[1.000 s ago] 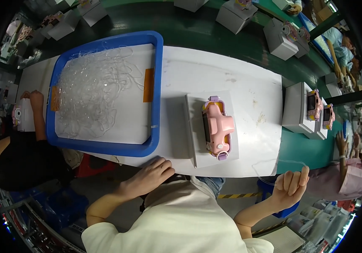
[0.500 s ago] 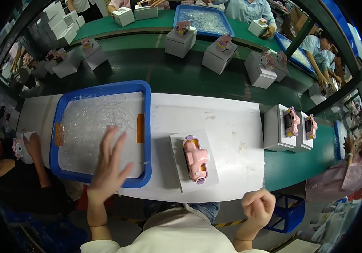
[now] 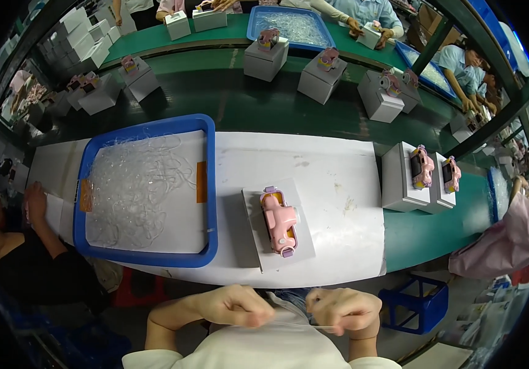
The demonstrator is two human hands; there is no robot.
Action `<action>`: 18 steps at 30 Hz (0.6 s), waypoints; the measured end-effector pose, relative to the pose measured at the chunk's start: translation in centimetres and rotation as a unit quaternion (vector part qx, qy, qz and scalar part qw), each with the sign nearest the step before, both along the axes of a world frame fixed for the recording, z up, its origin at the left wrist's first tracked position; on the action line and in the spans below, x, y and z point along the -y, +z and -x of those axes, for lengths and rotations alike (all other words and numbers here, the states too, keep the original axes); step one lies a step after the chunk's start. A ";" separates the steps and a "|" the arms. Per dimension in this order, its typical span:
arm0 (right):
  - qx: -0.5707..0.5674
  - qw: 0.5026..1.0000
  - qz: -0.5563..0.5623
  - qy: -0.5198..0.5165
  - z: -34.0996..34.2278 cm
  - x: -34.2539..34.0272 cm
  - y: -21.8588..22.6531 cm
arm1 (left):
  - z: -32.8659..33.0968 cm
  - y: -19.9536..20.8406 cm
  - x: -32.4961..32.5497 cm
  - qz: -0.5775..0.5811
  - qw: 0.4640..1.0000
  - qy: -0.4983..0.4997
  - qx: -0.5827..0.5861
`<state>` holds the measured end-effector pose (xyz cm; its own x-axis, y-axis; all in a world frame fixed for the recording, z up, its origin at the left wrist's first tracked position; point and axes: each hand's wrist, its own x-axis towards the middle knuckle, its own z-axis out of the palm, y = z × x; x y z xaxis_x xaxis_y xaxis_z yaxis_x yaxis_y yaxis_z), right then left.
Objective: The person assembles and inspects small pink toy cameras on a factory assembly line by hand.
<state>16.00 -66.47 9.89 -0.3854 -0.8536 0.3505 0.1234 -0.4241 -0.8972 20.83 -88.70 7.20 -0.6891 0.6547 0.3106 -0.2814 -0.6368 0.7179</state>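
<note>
In front of my body, close to the table's near edge, my left hand (image 3: 235,305) and my right hand (image 3: 345,309) face each other with curled fingers. A thin clear strand (image 3: 304,325) stretches between them, pinched at each end. Beyond the hands, a pink toy camera (image 3: 280,220) with purple ends lies on a white box (image 3: 253,229) on the white-covered table. To its left is a blue-rimmed tray (image 3: 211,184) holding a tangle of clear strands (image 3: 132,190).
Two white boxes (image 3: 400,178) topped with pink toy cameras (image 3: 422,167) stand at the right. More boxes with toys (image 3: 265,60) sit on the dark green conveyor (image 3: 196,92). Co-workers' hands (image 3: 35,200) are at the left and across the line. A blue stool (image 3: 421,304) stands below right.
My left hand has come from over the tray back to my body, and my right hand has moved left to meet it. A clear strand is now stretched between them.
</note>
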 end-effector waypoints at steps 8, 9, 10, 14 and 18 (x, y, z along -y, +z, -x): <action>0.312 0.895 0.202 -0.246 -0.3 -5.3 0.7 | -0.9 -1.4 2.5 -0.287 0.924 0.251 0.016; 0.316 0.879 0.240 -0.264 0.2 -6.7 0.9 | -1.4 -1.4 3.7 -0.326 0.905 0.271 0.037; 0.319 0.861 0.278 -0.282 0.6 -7.8 1.0 | -1.7 -1.3 4.6 -0.364 0.883 0.289 0.058; 0.192 0.925 0.212 -0.250 0.8 -7.5 0.8 | -1.3 -0.8 4.3 -0.252 0.922 0.288 -0.049; -0.056 0.981 0.131 -0.131 1.5 -2.5 1.2 | -0.7 0.9 0.1 0.070 0.932 0.155 -0.319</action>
